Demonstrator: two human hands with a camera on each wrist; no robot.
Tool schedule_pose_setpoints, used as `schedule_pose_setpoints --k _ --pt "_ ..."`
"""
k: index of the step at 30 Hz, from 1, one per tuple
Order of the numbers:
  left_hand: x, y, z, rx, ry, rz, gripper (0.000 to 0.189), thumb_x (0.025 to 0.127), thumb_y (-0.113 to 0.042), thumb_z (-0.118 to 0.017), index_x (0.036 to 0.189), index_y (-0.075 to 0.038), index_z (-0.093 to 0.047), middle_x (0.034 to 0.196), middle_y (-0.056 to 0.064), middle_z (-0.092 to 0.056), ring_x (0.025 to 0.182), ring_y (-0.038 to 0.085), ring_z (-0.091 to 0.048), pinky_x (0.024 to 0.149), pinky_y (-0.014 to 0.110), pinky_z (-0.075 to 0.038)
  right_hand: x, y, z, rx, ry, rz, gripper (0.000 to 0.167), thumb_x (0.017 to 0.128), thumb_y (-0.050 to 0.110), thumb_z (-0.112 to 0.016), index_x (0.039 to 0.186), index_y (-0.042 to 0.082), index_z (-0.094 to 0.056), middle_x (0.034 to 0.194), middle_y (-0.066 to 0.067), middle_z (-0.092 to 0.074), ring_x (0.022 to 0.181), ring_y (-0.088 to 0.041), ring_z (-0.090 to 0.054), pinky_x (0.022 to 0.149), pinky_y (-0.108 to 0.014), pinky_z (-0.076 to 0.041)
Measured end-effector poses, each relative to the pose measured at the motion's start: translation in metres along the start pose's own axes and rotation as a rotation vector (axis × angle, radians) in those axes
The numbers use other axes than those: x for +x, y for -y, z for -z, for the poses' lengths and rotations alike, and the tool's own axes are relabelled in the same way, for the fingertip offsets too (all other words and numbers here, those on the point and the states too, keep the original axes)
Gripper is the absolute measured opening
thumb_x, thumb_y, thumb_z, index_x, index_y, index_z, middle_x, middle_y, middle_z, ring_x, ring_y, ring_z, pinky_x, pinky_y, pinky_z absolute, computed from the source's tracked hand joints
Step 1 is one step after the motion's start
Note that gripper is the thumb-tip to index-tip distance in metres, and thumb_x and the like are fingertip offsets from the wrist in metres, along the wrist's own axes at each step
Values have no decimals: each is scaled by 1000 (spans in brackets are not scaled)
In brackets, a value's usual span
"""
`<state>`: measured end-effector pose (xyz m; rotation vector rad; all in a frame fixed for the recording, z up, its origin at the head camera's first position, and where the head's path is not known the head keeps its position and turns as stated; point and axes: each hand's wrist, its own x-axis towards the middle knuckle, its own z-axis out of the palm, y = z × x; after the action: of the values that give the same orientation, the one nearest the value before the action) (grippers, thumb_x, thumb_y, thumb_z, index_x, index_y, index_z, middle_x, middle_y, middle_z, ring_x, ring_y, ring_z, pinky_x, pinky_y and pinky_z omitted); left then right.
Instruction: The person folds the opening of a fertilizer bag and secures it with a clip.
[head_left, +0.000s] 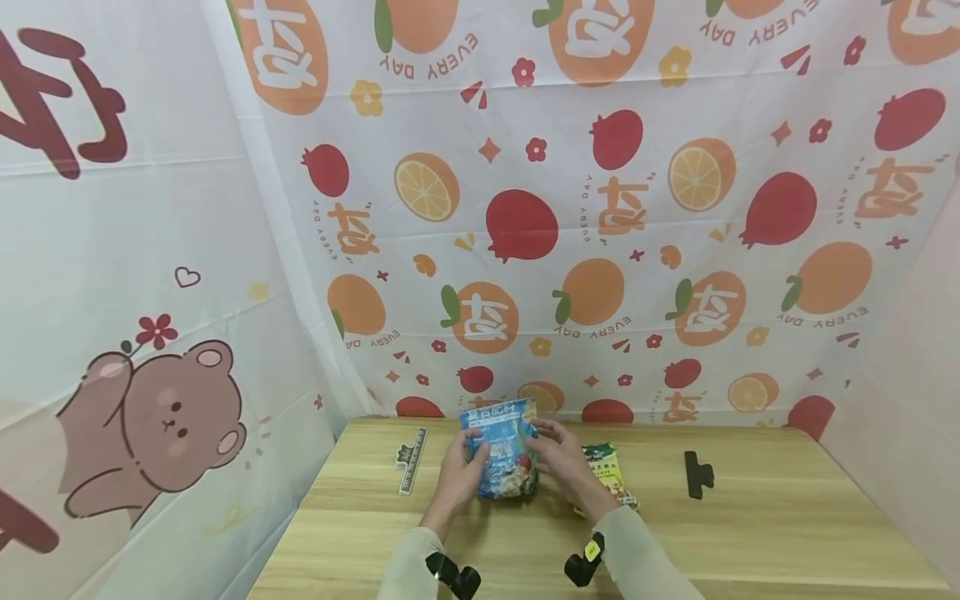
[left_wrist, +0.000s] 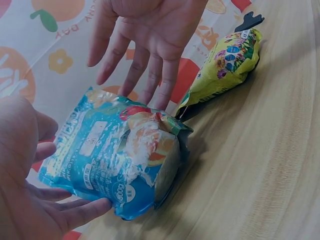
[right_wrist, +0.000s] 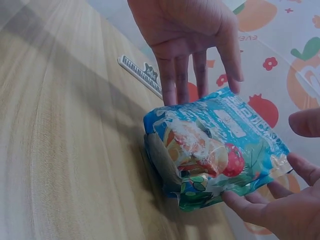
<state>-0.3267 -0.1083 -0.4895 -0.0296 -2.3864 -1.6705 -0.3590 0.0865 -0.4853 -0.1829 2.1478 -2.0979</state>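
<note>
A blue plastic food bag (head_left: 504, 450) with white lettering and printed fruit stands near the back of the wooden table, tilted a little. My left hand (head_left: 459, 467) is at its left side, fingers extended along the edge and partly behind it. On the opposite side is my right hand (head_left: 566, 458), its fingers straight and loose beside the bag. Both wrist views show the thumbs away from the front of the bag (right_wrist: 210, 145). Its printed front (left_wrist: 120, 150) looks wrinkled and shiny.
A yellow bag (head_left: 611, 475) lies right of the blue one, partly hidden by my right arm. Farther right lies a black clip (head_left: 697, 475). A long pale clip with dark ridges (head_left: 412, 462) lies to the left. Fruit-printed cloth (head_left: 525, 292) hangs behind the table (head_left: 787, 500).
</note>
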Motion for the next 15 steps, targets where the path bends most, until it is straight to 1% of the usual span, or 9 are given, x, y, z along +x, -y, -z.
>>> schedule_pose_setpoints --k 3,4,7,10,12,15 --pt "1 1 -1 -5 -16 2 30 103 -17 -55 130 -4 -56 142 24 -54 131 43 -52 105 59 -46 0 0 1 4 -3 7 48 101 23 -63 144 7 -50 154 -25 -40 125 -39 -61 103 -58 -51" --pt "1 1 -2 -11 -14 9 30 102 -16 -55 130 -4 -56 142 24 -54 127 42 -54 102 57 -48 0 0 1 3 -5 9 47 101 23 -63 143 7 -51 153 -25 -40 124 -38 -61 103 -58 -51" --pt "1 0 -2 -32 -1 15 30 102 -13 -54 131 -3 -55 136 24 -55 110 34 -62 88 45 -54 0 1 1 6 -16 9 45 100 21 -63 142 7 -52 152 -25 -41 122 -36 -62 102 -57 -52" --pt "1 -2 -2 -50 9 16 31 101 -11 -55 131 -2 -55 125 24 -56 93 26 -62 76 33 -52 -1 1 0 6 -22 26 44 101 20 -63 141 5 -53 151 -27 -42 120 -36 -63 101 -57 -53" --pt "0 -3 -2 -49 1 8 31 100 -10 -57 129 -1 -55 125 25 -55 92 24 -61 74 30 -50 -2 2 -1 11 -23 30 43 100 20 -63 140 5 -53 150 -26 -43 120 -35 -63 101 -57 -53" --pt "-2 -2 -1 -36 -19 4 31 97 -10 -61 127 -2 -57 131 28 -52 97 28 -59 77 34 -51 -3 1 -2 15 -24 35 43 100 19 -64 139 5 -54 149 -26 -44 118 -33 -63 101 -55 -53"
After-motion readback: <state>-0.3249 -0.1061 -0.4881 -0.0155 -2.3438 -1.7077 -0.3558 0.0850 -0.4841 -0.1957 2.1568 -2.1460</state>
